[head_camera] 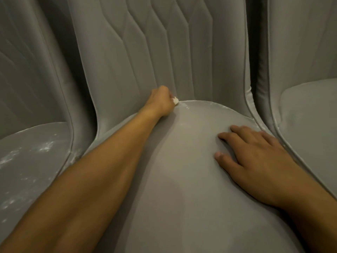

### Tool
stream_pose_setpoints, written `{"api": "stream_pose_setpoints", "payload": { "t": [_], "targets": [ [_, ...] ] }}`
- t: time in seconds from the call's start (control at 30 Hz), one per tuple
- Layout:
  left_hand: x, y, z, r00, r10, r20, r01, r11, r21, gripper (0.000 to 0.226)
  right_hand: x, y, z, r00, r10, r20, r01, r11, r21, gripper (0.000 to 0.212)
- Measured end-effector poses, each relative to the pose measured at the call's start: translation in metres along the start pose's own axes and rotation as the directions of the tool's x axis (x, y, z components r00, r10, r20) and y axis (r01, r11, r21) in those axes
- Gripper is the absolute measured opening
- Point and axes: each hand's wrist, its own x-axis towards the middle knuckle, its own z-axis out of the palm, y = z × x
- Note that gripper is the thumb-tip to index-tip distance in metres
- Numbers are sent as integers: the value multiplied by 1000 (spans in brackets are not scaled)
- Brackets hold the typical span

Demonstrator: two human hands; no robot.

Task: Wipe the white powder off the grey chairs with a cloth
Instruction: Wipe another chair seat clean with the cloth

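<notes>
Three grey chairs stand side by side. On the middle chair's seat (182, 170), my left hand (161, 102) grips a small white cloth (175, 100), only a corner of which shows past the fingers. It presses the cloth into the crease where the seat meets the quilted backrest (164, 52). A thin streak of white powder (187, 107) lies along that back edge, just right of the cloth. My right hand (255, 157) rests flat on the seat's right side, fingers spread.
The left chair's seat (27, 170) carries scattered white powder patches (45, 146). The right chair's seat (310, 125) shows faint white marks along its rim (273, 123). Narrow gaps separate the chairs.
</notes>
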Motion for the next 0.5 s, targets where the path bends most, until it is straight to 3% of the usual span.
{"api": "stream_pose_setpoints", "payload": {
  "t": [0.2, 0.3, 0.4, 0.5],
  "targets": [
    [-27, 55, 32, 942, 305, 139, -285, 947, -147, 27, -2, -1, -6, 1000, -7, 12, 6, 999, 47, 73],
    [-23, 47, 32, 913, 373, 167, -355, 926, -126, 31, -3, 0, -5, 1000, -20, -3, 20, 999, 45, 74],
    [-10, 20, 20, 933, 335, 131, -348, 933, 93, 35, -3, 3, -2, 1000, -20, -16, 21, 997, 74, 79],
    [5, -11, 10, 989, 145, 35, -150, 962, 230, 31, -3, 5, 0, 999, -22, -30, 24, 997, 77, 79]
  ]
}}
